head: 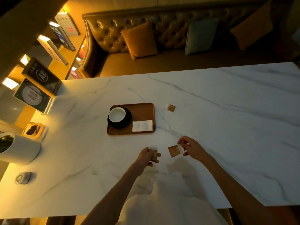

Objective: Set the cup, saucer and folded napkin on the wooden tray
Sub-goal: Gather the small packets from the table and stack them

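With the white cup (116, 114) seated on its dark saucer (128, 122) and the folded napkin (142, 126) laid flat alongside, all on the wooden tray (144, 111) just beyond your fingers, the setting looks complete. Your left hand (146, 155) has its fingers clamped on a small brown packet (153, 153). Your right hand (194, 147) pinches a second packet (174, 151) by its pale edge. Both are held over the counter (227, 111), likely as extras for the tray. A third packet (170, 108) lies farther off, past your right fingers.
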Motion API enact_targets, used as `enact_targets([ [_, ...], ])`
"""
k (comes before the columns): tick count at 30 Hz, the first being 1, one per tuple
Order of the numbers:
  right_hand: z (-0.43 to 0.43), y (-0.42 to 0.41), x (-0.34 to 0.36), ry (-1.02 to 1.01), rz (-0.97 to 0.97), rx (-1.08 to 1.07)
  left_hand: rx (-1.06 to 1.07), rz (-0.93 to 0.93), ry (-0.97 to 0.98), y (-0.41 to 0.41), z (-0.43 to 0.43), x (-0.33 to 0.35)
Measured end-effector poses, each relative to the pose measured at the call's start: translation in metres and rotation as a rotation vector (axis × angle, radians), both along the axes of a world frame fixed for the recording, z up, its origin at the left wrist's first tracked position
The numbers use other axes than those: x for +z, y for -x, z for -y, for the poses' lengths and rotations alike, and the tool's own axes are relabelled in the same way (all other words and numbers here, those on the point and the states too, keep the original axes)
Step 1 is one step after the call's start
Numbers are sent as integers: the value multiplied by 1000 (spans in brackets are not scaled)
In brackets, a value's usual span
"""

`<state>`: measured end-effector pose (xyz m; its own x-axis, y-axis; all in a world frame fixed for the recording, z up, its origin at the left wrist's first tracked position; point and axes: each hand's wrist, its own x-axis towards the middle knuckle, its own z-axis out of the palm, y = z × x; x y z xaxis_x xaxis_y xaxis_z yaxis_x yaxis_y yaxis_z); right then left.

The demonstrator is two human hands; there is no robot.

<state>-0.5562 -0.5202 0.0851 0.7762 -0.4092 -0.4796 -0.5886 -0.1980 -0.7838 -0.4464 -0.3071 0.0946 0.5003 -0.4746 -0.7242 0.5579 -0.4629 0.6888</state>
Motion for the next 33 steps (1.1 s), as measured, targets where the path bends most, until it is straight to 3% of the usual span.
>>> enact_targets([
  [6, -20, -27, 38, 173, 59, 344, -57, -209, 83, 3, 3, 11],
  [10, -31, -43, 45, 383, 29, 540, -259, -131, 179, 5, 2, 17],
  [15, -40, -53, 45, 332, 107, 464, -235, 43, 242, 12, 2, 18],
  [19, -38, -51, 39, 236, 80, 382, -123, 14, 303, 13, 1, 21],
  [33, -43, -44, 40, -13, 135, 220, -104, 1, 382, 11, 4, 22],
])
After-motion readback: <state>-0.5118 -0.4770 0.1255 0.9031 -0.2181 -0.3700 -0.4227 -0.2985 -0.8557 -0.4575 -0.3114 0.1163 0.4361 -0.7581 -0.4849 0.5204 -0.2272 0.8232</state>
